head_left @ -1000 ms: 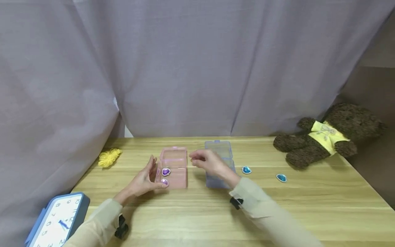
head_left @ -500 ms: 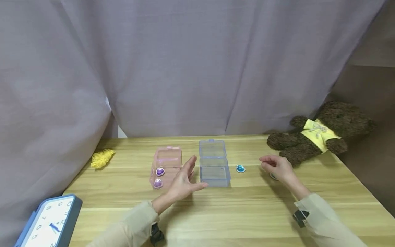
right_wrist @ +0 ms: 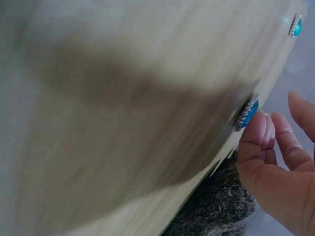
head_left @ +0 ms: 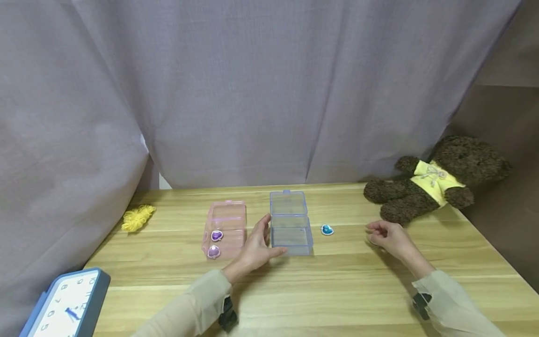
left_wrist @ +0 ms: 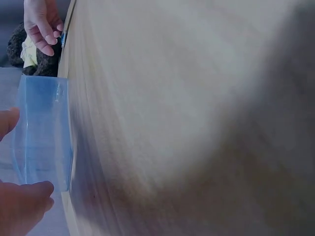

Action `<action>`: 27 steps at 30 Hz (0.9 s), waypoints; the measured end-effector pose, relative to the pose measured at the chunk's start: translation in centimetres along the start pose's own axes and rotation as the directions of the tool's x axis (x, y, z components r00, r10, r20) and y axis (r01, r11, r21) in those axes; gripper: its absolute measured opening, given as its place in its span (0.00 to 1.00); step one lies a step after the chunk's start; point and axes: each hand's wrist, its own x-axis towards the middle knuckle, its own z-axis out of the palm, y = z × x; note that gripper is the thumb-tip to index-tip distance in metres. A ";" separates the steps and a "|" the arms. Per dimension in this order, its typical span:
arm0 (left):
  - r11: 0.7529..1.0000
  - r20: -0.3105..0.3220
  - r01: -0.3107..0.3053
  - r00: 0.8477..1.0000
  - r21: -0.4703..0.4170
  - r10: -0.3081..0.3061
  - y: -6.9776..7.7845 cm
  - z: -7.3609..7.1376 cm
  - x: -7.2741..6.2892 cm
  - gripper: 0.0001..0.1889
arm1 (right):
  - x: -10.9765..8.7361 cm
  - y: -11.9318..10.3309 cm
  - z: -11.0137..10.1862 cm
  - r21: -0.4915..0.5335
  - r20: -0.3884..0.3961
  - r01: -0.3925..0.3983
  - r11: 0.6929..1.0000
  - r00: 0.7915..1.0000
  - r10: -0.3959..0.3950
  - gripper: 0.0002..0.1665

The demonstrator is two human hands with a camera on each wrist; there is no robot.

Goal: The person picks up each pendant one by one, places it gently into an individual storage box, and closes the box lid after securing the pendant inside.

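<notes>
My left hand (head_left: 257, 248) is at the left side of a clear blue plastic box (head_left: 291, 236) with its lid raised. Its fingers and thumb stand spread around the near left corner; firm contact cannot be made out. On the right, my right hand (head_left: 391, 238) hovers low over the table, fingers loosely bent. In the right wrist view its fingertips are at a blue gem (right_wrist: 248, 113) with a beaded rim, with the thumb apart from it. Another blue heart-shaped gem (head_left: 327, 230) lies right of the box.
An open pink box (head_left: 231, 241) stands left of my left hand, with two purple heart gems (head_left: 216, 235) at its left side. A yellow yarn bundle (head_left: 138, 218), a blue-framed clock (head_left: 67, 304) and a brown teddy bear (head_left: 421, 187) are around the table (head_left: 320, 299).
My left hand has moved right from the pink box and purple gems to the blue box. My right hand has moved right from between the boxes to the far blue gem.
</notes>
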 end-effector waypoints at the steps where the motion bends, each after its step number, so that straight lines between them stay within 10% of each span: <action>1: 1.000 0.002 -0.010 1.000 -0.016 0.010 0.0 0.0 0.1 0.52 | 0.0 0.1 0.0 0.003 0.011 -0.010 1.000 1.000 0.010 0.17; 27: 0.998 -0.003 -0.024 1.000 -0.062 0.024 -0.3 0.2 0.7 0.48 | -0.1 1.0 -0.3 -0.165 0.020 -0.042 0.985 0.999 0.045 0.13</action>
